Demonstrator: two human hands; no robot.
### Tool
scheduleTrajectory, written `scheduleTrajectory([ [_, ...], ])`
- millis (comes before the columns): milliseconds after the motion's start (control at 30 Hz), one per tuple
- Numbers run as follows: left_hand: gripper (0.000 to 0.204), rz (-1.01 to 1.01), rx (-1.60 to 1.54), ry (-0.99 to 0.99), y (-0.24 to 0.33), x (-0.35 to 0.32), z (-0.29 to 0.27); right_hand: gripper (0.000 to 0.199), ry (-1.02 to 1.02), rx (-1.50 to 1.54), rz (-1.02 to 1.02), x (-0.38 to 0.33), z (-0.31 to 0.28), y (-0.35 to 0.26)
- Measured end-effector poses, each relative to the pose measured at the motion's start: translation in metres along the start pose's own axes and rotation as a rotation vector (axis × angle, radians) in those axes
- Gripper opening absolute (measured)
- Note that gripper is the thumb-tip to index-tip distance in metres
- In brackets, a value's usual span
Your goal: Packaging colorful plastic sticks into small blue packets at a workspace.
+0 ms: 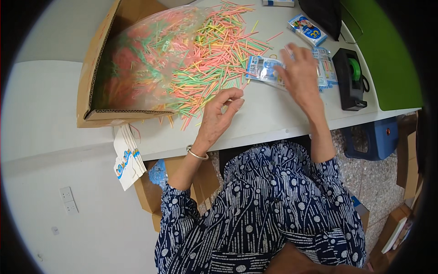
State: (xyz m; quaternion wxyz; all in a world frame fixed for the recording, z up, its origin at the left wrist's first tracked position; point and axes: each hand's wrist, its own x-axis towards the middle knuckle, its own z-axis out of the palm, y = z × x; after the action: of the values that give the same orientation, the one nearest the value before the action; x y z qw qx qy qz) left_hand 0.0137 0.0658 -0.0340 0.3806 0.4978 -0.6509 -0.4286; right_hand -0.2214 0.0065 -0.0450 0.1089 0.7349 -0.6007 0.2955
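Note:
A large heap of thin pink, yellow and green sticks (223, 50) lies loose on the white table. At its near right edge is my left hand (220, 115), thumb and forefinger brought together in a pinch. Whatever is between those fingertips, if anything, is too small to make out. My right hand (299, 75), slightly blurred, hovers with fingers spread over flat blue-and-white printed packets. One clear-fronted packet (262, 68) shows to the left of this hand, partly hidden by it. More packets (325, 68) lie to the hand's right.
An open cardboard box (86, 98) on its side holds a clear plastic bag (150, 59) of the same sticks. On the right stand a black tape dispenser (349, 80) and another blue packet (306, 29). White printed cards (127, 157) hang at the table's front edge, above a lower carton (203, 178).

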Motion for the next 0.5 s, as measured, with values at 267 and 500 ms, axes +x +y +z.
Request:
scheduleTrajectory([
  [267,0.022,0.021,0.087,-0.115,0.008,-0.001,0.004,0.015,-0.181,0.166,-0.019,0.001,0.050,0.007],
  [500,0.024,0.100,0.030,0.210,0.002,0.028,0.006,0.017,0.055,0.321,-0.077,0.005,0.013,-0.001],
])
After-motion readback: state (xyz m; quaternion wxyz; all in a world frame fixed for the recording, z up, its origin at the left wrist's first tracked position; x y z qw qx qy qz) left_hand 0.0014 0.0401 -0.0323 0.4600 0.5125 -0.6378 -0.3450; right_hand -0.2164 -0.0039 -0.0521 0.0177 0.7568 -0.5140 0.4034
